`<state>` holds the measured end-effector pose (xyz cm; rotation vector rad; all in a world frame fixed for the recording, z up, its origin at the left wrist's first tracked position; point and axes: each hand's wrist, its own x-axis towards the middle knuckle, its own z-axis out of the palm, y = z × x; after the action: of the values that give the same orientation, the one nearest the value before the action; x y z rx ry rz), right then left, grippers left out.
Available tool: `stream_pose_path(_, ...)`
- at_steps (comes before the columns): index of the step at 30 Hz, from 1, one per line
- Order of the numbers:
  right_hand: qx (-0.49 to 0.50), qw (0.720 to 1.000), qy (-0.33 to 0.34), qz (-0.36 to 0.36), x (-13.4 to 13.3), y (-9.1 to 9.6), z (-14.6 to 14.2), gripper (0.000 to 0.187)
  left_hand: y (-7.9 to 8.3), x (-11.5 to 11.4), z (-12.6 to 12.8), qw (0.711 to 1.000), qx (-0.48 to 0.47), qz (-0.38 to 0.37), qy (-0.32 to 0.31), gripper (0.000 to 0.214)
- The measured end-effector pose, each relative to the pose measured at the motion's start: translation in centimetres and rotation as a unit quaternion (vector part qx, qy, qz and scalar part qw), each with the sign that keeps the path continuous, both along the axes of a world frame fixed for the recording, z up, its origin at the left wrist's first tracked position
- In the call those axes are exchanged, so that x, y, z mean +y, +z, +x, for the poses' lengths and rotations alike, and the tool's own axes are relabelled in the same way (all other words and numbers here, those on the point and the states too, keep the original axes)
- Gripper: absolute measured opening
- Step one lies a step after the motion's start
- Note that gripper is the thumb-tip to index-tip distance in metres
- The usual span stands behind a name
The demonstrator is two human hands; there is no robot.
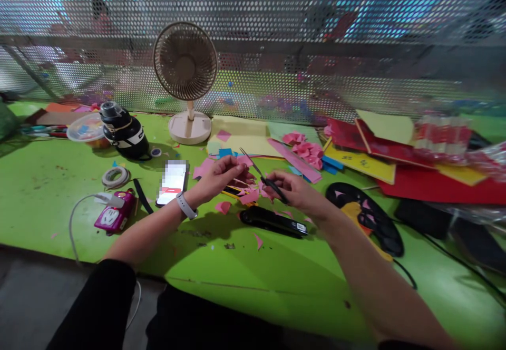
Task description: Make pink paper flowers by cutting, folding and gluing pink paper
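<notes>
My left hand [221, 177], with a white watch on the wrist, pinches a small piece of pink paper [242, 161] above the green table [245, 265]. My right hand [294, 189] grips the black handles of a pair of scissors [261, 173]. The thin blades point up and left toward the pink piece. Pink scraps [249, 197] lie under both hands, and a black stapler-like tool [272, 221] rests just in front of them.
A phone [172, 182] and a tape roll [115, 176] lie left of my hands, beside a pink power strip [114, 214]. A small fan [185, 81], a black bottle [124, 131] and stacks of coloured paper [363, 160] stand behind. A perforated metal screen [356, 39] closes the back.
</notes>
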<state>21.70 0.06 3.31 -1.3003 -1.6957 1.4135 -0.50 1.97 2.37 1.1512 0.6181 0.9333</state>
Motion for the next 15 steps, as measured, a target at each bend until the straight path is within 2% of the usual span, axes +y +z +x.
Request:
stream_pose_path(4,-0.008,1.000,-0.001,0.006,0.16,-0.48,0.19,0.050,-0.34,0.33,-0.14,1.000,0.000,0.001,0.006,0.033)
stream_pose_path(15,-0.019,1.000,-0.002,-0.013,0.04,-0.16,0.17,0.052,-0.58,0.67,-0.32,1.000,0.011,-0.001,0.024,0.034)
